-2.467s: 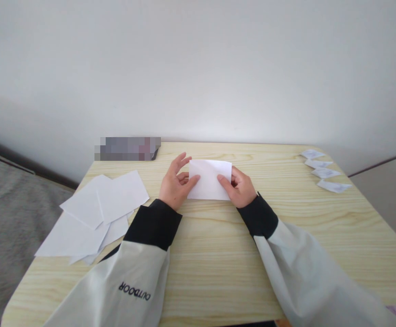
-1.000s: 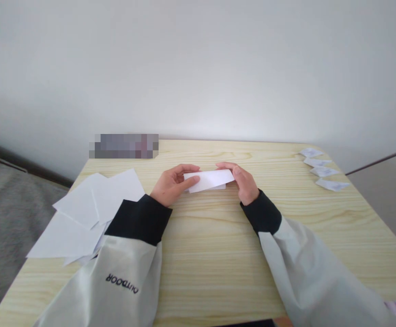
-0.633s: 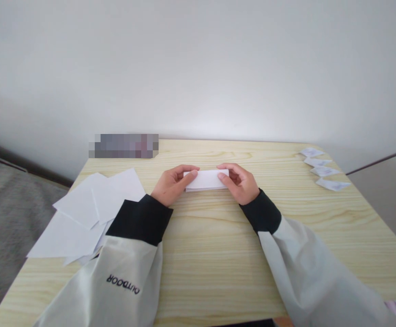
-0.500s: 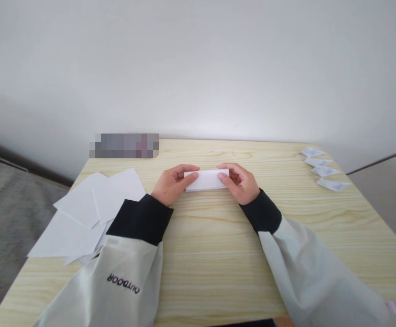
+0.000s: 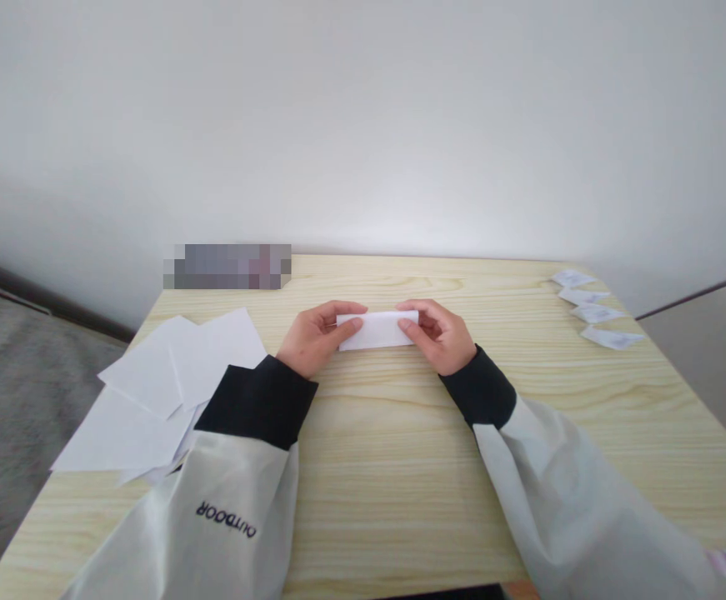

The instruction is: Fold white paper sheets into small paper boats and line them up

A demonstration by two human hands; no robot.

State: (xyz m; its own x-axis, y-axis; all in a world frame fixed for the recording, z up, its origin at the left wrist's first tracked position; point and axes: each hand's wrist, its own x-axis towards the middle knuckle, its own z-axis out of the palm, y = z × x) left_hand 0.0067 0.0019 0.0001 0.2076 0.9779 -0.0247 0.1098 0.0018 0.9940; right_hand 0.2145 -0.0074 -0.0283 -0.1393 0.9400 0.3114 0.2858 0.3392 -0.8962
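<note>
Toward the far edge of the table (image 5: 388,467), a folded paper (image 5: 379,332) is pinched at its ends between thumb and fingers of the left hand (image 5: 316,337) and right hand (image 5: 443,337).

The left hand (image 5: 313,337) and the right hand (image 5: 445,335) hold a folded white paper (image 5: 379,331) by its two ends. Both thumbs press on top. The paper is long and thin, and it is over the table (image 5: 388,467). On the left, big white sheets (image 5: 147,367) lie in a messy pile, and the left sleeve (image 5: 231,492) hides some of them. Four small folded papers (image 5: 595,313) sit in a row near the right edge. A dark thing (image 5: 228,268) at the back left is too blurry to tell.
</note>
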